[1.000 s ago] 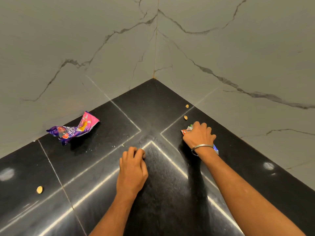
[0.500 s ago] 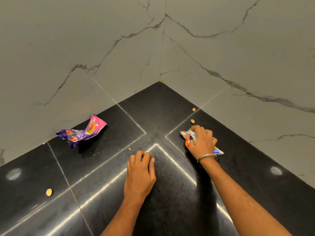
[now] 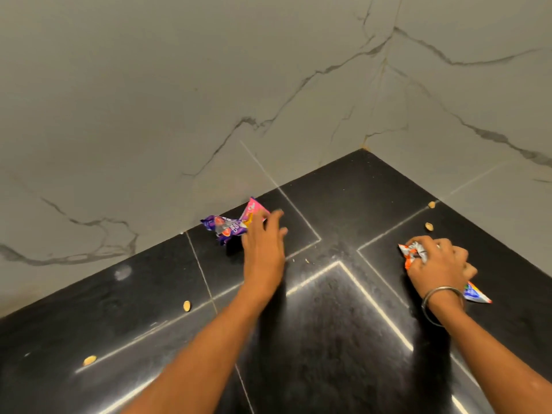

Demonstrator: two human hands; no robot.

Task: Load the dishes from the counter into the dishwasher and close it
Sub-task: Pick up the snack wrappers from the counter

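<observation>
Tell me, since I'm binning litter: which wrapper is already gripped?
The orange-and-white wrapper, crumpled in the right hand; the purple-pink wrapper lies by the wall.

Two bare forearms without sleeves, a thin silver bangle (image 3: 441, 295) (plain metal) round the right wrist

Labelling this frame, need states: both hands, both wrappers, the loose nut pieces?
Left hand: open, fingers reaching onto the wrapper.
Right hand: grips the orange-and-white wrapper.
Purple-and-pink crumpled snack wrapper: lying on the black stone counter, by the wall.
Orange-and-white crumpled wrapper: bunched in the fist.
Small tan nut pieces: scattered loose on the counter.
</observation>
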